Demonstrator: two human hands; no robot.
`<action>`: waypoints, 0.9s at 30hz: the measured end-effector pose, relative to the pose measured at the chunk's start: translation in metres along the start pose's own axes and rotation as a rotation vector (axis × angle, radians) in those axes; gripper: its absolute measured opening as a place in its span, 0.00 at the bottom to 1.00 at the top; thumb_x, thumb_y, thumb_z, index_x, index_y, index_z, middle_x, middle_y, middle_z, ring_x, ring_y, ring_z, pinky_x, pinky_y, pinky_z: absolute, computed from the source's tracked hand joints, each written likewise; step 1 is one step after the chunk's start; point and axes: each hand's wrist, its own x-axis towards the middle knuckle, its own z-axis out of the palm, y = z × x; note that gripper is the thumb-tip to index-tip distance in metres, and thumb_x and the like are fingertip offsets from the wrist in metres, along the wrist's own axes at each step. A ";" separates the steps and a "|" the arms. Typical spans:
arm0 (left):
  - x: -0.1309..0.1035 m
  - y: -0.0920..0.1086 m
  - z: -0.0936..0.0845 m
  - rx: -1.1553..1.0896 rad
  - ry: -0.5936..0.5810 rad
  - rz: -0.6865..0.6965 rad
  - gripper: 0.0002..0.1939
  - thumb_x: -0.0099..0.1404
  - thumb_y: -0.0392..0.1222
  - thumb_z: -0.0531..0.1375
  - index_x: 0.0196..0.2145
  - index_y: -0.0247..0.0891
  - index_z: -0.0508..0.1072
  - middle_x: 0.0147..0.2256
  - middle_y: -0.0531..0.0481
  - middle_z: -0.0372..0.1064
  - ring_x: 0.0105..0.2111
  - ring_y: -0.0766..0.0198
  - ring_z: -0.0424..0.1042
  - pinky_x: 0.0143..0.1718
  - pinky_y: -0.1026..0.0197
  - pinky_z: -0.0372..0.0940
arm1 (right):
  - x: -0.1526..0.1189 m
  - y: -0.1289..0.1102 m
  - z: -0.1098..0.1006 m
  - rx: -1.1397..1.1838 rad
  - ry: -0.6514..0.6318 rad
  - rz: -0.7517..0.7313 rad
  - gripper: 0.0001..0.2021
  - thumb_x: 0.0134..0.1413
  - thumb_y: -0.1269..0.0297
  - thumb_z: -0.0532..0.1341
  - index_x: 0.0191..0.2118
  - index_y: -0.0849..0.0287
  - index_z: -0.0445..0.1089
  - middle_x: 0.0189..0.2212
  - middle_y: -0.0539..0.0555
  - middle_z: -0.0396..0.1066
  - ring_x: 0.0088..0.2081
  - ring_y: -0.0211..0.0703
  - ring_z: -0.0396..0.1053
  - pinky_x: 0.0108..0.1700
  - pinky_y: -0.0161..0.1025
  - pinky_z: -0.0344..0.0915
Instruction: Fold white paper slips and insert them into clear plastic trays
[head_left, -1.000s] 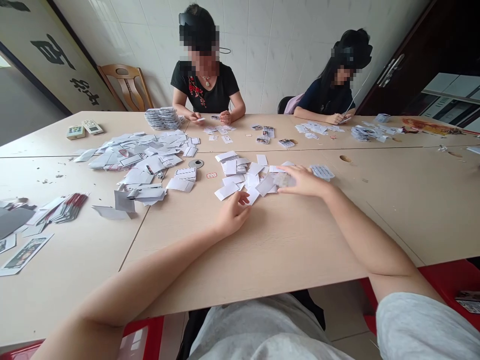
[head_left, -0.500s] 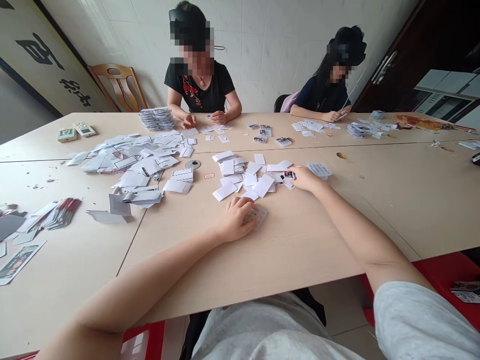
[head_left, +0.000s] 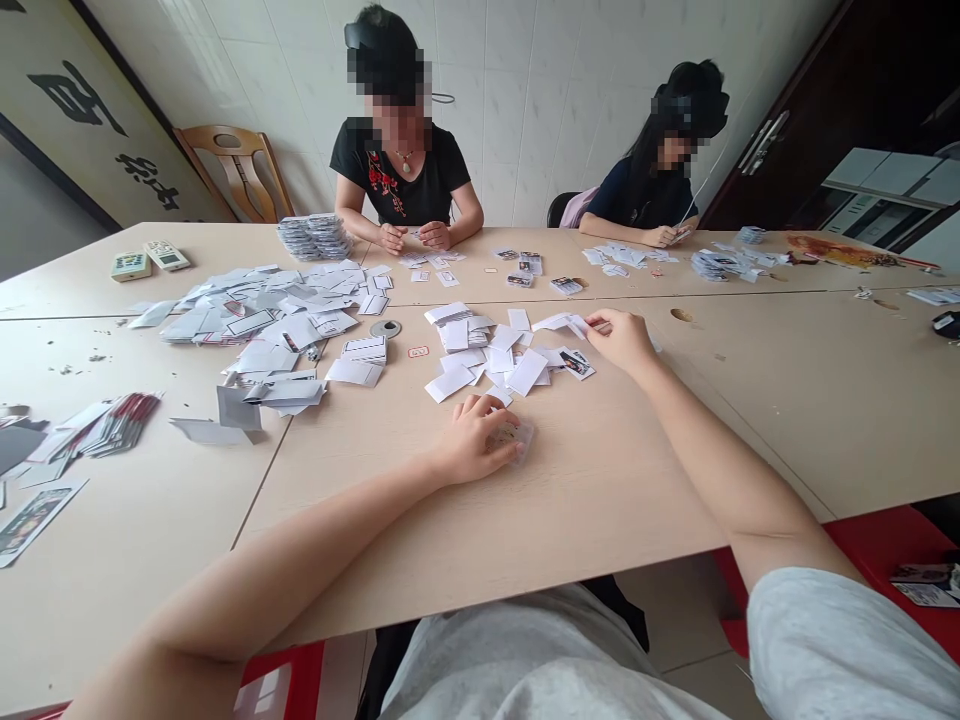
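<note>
My left hand (head_left: 480,440) lies on the table with its fingers curled over a small clear plastic case (head_left: 517,436), which shows only in part. My right hand (head_left: 619,338) pinches a white card (head_left: 576,326) at the right side of a loose pile of white cards (head_left: 491,350). Just below the pinched card, a card with a dark picture (head_left: 577,364) lies flat at the pile's edge. Another clear plastic item behind my right hand is almost wholly hidden.
A large heap of white papers (head_left: 300,300) spreads to the left, with a metal ring (head_left: 386,328) beside it. Two remote controls (head_left: 150,262) lie farther off. Across the table two people handle cards, near small stacked card boxes (head_left: 525,270).
My right hand has risen slightly and shifted right, now holding a white card. The picture card it was touching lies uncovered on the table. My left hand stays on the case.
</note>
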 end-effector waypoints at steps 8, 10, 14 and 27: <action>0.001 0.000 -0.010 -0.442 0.116 -0.087 0.19 0.63 0.55 0.52 0.41 0.40 0.72 0.42 0.44 0.66 0.45 0.54 0.62 0.48 0.52 0.58 | -0.085 -0.065 -0.006 0.294 -0.036 -0.389 0.08 0.52 0.66 0.59 0.39 0.55 0.71 0.38 0.55 0.73 0.39 0.46 0.71 0.43 0.43 0.69; 0.001 0.001 -0.014 -0.625 0.088 -0.073 0.20 0.62 0.55 0.53 0.43 0.38 0.71 0.44 0.44 0.67 0.44 0.54 0.64 0.45 0.53 0.61 | -0.102 -0.070 0.000 0.329 -0.027 -0.505 0.09 0.52 0.70 0.59 0.40 0.56 0.71 0.40 0.55 0.72 0.42 0.46 0.70 0.47 0.44 0.68; 0.004 -0.002 -0.015 -0.751 0.068 -0.089 0.19 0.60 0.54 0.57 0.43 0.38 0.70 0.42 0.44 0.69 0.43 0.53 0.66 0.44 0.54 0.62 | -0.117 -0.070 0.016 0.371 -0.054 -0.530 0.11 0.52 0.73 0.58 0.41 0.55 0.70 0.43 0.56 0.70 0.45 0.44 0.69 0.49 0.44 0.67; 0.008 -0.012 -0.008 -0.779 0.201 -0.238 0.29 0.54 0.48 0.64 0.54 0.48 0.63 0.44 0.48 0.62 0.41 0.62 0.65 0.38 0.61 0.61 | -0.120 -0.065 0.023 0.406 -0.139 -0.544 0.14 0.54 0.75 0.56 0.43 0.53 0.72 0.43 0.55 0.70 0.45 0.44 0.68 0.47 0.44 0.69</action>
